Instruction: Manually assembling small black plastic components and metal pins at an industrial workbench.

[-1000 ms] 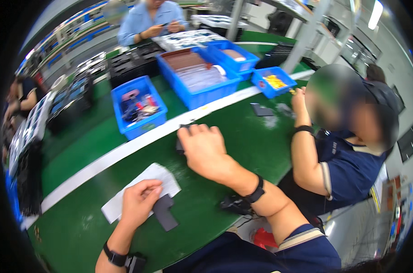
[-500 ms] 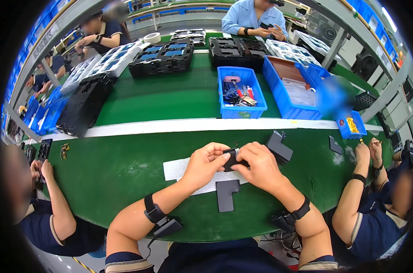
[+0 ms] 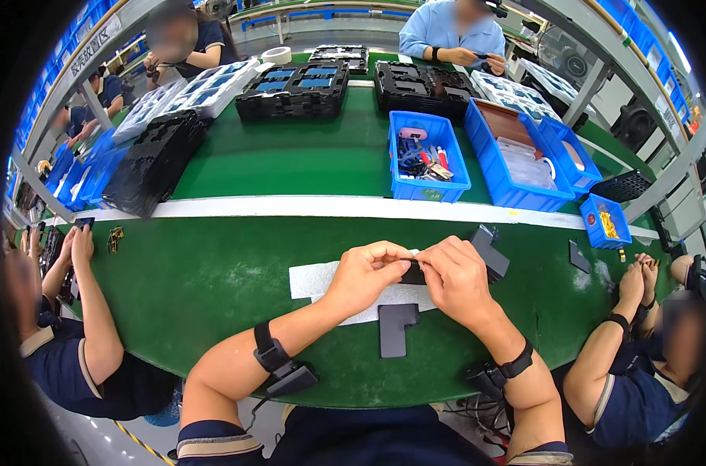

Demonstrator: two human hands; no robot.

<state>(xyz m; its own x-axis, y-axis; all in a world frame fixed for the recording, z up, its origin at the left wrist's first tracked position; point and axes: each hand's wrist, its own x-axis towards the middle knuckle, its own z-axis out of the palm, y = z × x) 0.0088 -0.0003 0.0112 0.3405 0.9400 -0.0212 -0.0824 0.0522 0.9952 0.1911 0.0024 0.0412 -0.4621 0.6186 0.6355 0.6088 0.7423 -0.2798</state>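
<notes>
A small black flat part (image 3: 412, 273) is held between my two hands above the white sheets (image 3: 309, 282). My left hand (image 3: 366, 273) pinches its left side, thumb and forefinger together. The fingertips of my right hand (image 3: 455, 281) are closed on its right side, close to the left fingertips. Fingers cover much of the part, so its exact kind does not show. Just below my hands lies a black L-shaped piece (image 3: 397, 332), flat on the green table. More black L-shaped pieces (image 3: 489, 255) are grouped beyond my right hand.
Beyond the white ledge (image 3: 291, 206) stand a blue bin of tools (image 3: 429, 189), a larger blue bin (image 3: 516, 198) and black trays (image 3: 291, 97). A small blue bin (image 3: 602, 225) holds yellow pieces. Co-workers sit left and right; another person in light blue (image 3: 454, 35) works opposite.
The black part has turned from showing its broad face to a narrower view. My fingertips have come closer together on it. The whole view has shifted slightly.
</notes>
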